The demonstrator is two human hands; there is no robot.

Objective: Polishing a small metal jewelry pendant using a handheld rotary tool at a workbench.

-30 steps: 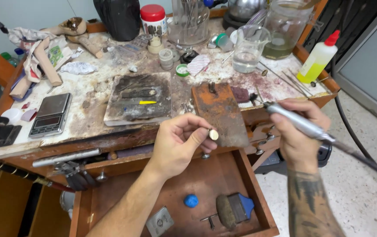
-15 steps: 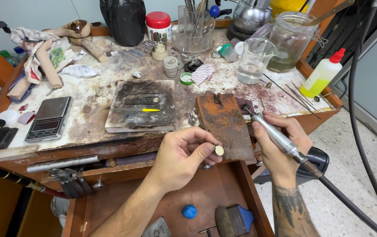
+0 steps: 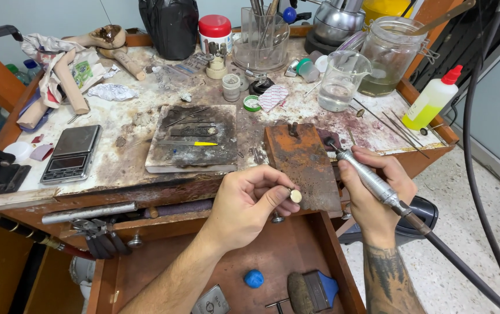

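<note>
The fingers of the left hand (image 3: pixel 247 203) were pinched narrow around a small pale round piece (image 3: pixel 296 196), held at the lower edge of the rusty wooden peg (image 3: pixel 303 166) that stuck out from the front of the desk (image 3: pixel 127 145). The fingers of the right hand (image 3: pixel 372 195) were closed around a silver rotary handpiece (image 3: pixel 369 180); its tip pointed up and to the left, over the top right corner of the peg. A dark hose (image 3: pixel 465 273) ran from the handpiece toward the lower right. Below both hands an open drawer (image 3: pixel 285 256) held a blue ball (image 3: pixel 254 278) and a brush (image 3: pixel 308 291). Further back, on the desk, lay a burnt soldering block (image 3: pixel 194 139) and a small scale (image 3: pixel 70 154).
</note>
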